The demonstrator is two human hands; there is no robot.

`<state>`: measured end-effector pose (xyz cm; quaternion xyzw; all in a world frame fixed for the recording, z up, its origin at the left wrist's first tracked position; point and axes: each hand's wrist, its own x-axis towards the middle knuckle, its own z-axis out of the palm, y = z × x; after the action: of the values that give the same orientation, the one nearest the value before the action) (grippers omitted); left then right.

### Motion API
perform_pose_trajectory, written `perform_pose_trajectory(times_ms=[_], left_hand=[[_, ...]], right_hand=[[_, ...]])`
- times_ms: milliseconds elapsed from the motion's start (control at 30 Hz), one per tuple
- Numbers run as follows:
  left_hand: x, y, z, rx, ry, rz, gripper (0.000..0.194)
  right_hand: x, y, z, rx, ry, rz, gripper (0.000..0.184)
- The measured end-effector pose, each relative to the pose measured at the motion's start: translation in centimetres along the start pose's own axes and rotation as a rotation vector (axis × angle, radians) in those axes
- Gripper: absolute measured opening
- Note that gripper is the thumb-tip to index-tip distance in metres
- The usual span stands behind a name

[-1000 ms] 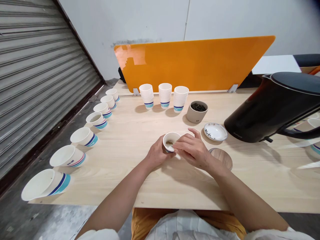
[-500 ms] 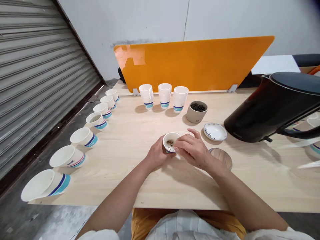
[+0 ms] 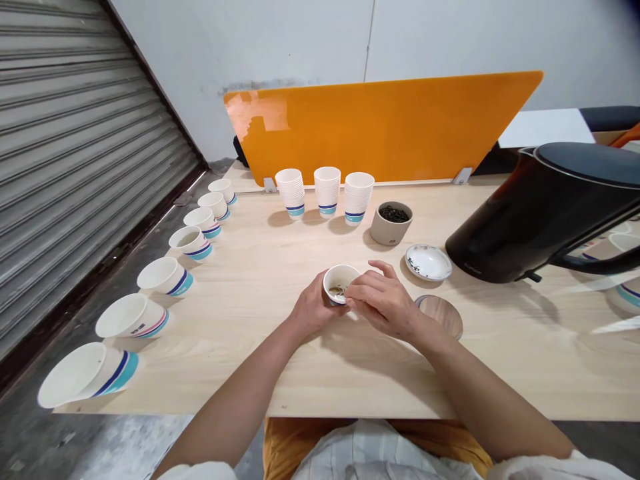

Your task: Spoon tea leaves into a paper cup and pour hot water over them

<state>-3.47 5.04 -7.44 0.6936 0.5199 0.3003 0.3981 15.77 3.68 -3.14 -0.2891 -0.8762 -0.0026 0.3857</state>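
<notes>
A small white cup [image 3: 341, 283] with a few tea leaves and a little liquid inside stands at the middle of the wooden table [image 3: 280, 373]. My left hand [image 3: 313, 310] is wrapped round its left side. My right hand [image 3: 383, 301] cups its right side, the fingertips pinched at the rim. A beige pot of dark tea leaves [image 3: 391, 223] stands behind the cup. To the right of the cup lie a white saucer [image 3: 429, 262] with a few leaves on it and a round wooden lid [image 3: 441, 315].
A black electric kettle [image 3: 545, 210] fills the right side. Three stacks of paper cups [image 3: 327, 192] stand before an orange divider [image 3: 385, 127]. Several single paper cups [image 3: 165, 275] line the table's left edge. More cups [image 3: 625, 293] show at the far right.
Both hands stay on the cup; the view has shifted slightly. The leaves inside the cup look a little rearranged.
</notes>
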Motion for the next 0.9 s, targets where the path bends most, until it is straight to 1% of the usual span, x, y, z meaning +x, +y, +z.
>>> perform_pose_trajectory(times_ms=[100, 167, 300, 367, 433, 533, 633, 700, 800, 900], left_hand=[[-0.06, -0.14, 0.09, -0.009, 0.014, 0.009, 0.073], [-0.05, -0.21, 0.23, -0.004, 0.026, 0.009, 0.075], [0.00, -0.20, 0.40, 0.013, 0.030, -0.008, 0.076], [0.00, -0.21, 0.34, 0.013, 0.025, -0.007, 0.075], [-0.01, -0.27, 0.24, 0.010, 0.014, -0.010, 0.074], [0.02, -0.46, 0.17, 0.006, 0.005, 0.001, 0.074], [0.09, -0.72, 0.34, 0.030, 0.026, 0.018, 0.075], [0.12, -0.86, 0.51, 0.051, 0.034, -0.002, 0.078], [0.14, -0.93, 0.64, 0.056, 0.044, -0.024, 0.079], [0.14, -0.77, 0.49, 0.033, 0.038, 0.004, 0.076]], right_hand=[[0.03, 0.13, -0.08, -0.095, 0.007, 0.001, 0.010], [0.05, 0.16, -0.22, -0.114, 0.023, 0.024, 0.010], [0.02, 0.12, -0.30, -0.006, 0.041, 0.068, 0.012], [0.03, 0.13, -0.15, 0.069, 0.038, 0.070, 0.013], [0.04, 0.21, 0.04, 0.096, 0.035, 0.052, 0.011], [0.03, 0.45, 0.15, -0.003, 0.040, 0.024, 0.007], [0.02, 0.62, -0.08, -0.116, 0.058, 0.048, 0.007], [0.03, 0.58, -0.30, -0.127, 0.071, 0.065, 0.009], [0.07, 0.34, -0.39, -0.055, 0.069, 0.084, 0.011], [0.11, 0.14, -0.12, 0.053, 0.050, 0.066, 0.009]])
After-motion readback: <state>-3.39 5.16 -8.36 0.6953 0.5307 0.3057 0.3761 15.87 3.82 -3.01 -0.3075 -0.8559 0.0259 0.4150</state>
